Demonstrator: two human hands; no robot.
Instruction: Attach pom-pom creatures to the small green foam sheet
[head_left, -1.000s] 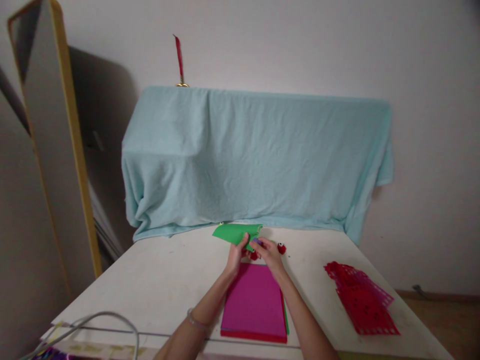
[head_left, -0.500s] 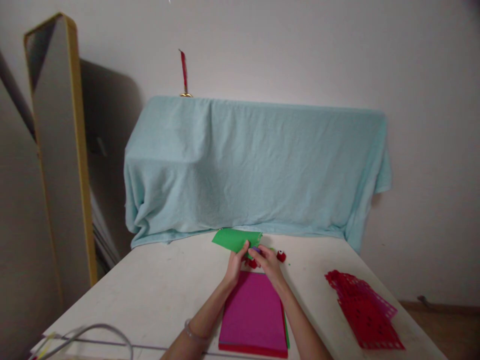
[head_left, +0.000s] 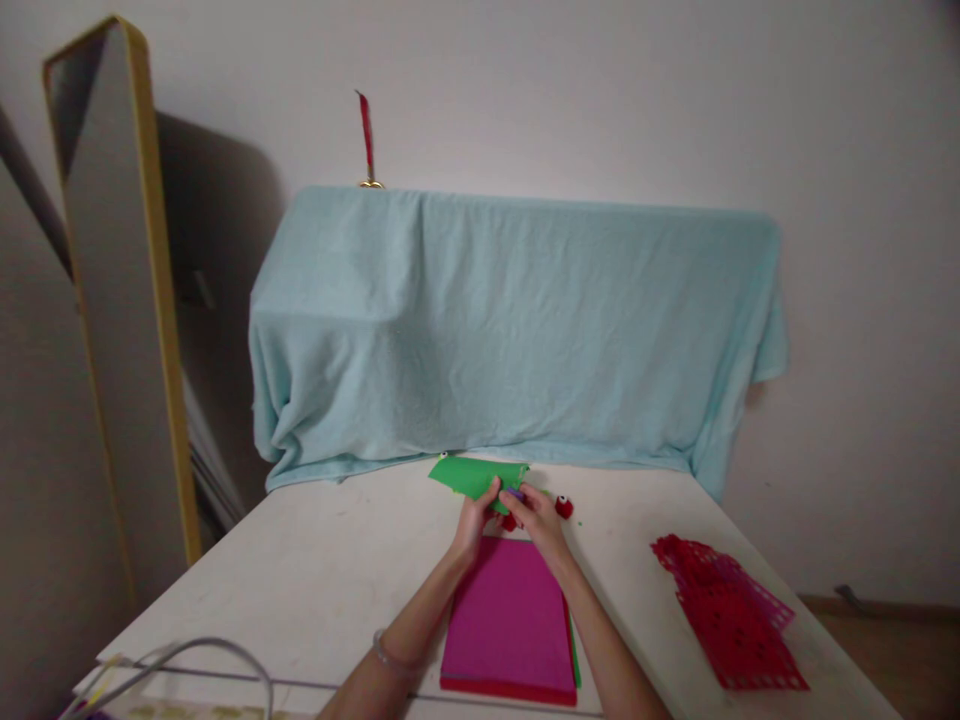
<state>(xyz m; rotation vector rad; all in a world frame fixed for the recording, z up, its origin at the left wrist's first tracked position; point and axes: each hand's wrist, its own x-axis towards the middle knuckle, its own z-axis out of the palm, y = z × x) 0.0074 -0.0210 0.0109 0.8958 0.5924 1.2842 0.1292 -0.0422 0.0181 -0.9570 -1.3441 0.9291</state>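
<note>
My left hand (head_left: 477, 518) is closed on a green sheet (head_left: 472, 477), its thumb pressed on top near the sheet's right end. Close beside it, my right hand (head_left: 538, 515) pinches a small purple object (head_left: 516, 493) at that same end of the sheet; its kind is too small to make out. Partly hidden beneath the hands is a small red piece (head_left: 509, 523). Just right of my right hand lies a red piece with a white googly eye (head_left: 564, 506). Below my wrists rests a stack of coloured sheets, magenta on top (head_left: 510, 625).
Red perforated sheets (head_left: 731, 620) lie on the white table (head_left: 337, 560) at the right. A light blue cloth (head_left: 517, 330) covers something at the back. A grey cable (head_left: 217, 648) curves at the front left. A gold-framed mirror (head_left: 142, 300) leans at the left.
The view has shifted very slightly. Both hands stay at the right end of the green sheet, with almost no movement.
</note>
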